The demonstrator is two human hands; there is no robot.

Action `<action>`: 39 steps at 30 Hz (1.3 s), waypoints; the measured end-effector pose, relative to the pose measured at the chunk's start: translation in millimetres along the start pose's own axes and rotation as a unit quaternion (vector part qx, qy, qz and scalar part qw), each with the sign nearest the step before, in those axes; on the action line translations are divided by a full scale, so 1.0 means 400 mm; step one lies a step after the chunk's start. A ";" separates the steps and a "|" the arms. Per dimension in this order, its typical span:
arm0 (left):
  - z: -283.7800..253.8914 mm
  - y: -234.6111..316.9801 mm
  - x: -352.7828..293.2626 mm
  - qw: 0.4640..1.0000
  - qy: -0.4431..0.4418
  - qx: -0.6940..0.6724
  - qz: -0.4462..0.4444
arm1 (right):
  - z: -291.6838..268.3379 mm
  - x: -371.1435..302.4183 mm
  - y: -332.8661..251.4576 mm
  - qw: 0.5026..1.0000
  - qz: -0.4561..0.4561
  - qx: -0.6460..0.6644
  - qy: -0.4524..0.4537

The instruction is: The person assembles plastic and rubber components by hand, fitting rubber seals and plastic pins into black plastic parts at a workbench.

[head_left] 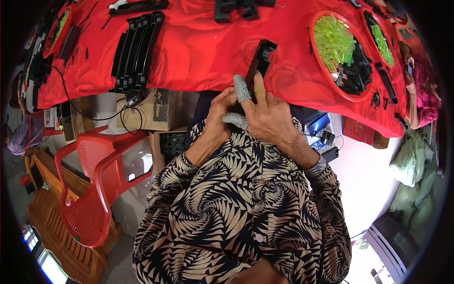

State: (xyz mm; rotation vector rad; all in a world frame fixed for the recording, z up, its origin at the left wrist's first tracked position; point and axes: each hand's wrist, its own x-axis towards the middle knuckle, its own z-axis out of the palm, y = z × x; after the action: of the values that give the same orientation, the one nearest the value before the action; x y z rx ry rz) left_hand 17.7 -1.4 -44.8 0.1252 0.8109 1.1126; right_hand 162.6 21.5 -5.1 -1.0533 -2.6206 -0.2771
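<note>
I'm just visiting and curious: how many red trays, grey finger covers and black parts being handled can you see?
Red trays: 3
Grey finger covers: 2
Handled black part: 1
Total: 6

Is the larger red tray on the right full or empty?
Not empty: yellow-green pieces and black pieces cover most of the tray.

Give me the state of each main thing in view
Left hand: bent, grip hidden
Right hand: index finger extended
Finger wraps: worn
Black part: partly hidden behind right hand
Large tray: uncovered, loaded
Green pieces: heaped
Black strips: lined side by side
Cloth: spread
Cable: hanging, curved
Chair: unoccupied
</note>
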 end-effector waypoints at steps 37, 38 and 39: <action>0.027 -0.005 -0.014 0.997 0.057 0.020 0.045 | -0.049 -0.032 -0.074 0.987 0.059 0.142 -0.046; 0.037 -0.005 -0.022 0.995 0.077 0.023 0.051 | -0.045 -0.033 -0.076 0.986 0.059 0.148 -0.051; 0.044 -0.005 -0.025 0.993 0.097 0.024 0.058 | -0.042 -0.033 -0.077 0.986 0.061 0.148 -0.051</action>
State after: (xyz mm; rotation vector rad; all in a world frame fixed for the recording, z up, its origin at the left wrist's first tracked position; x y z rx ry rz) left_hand 28.6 -5.6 -28.0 0.1055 1.0147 1.2289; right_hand 153.7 -13.8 4.2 -1.1411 -2.5648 0.1929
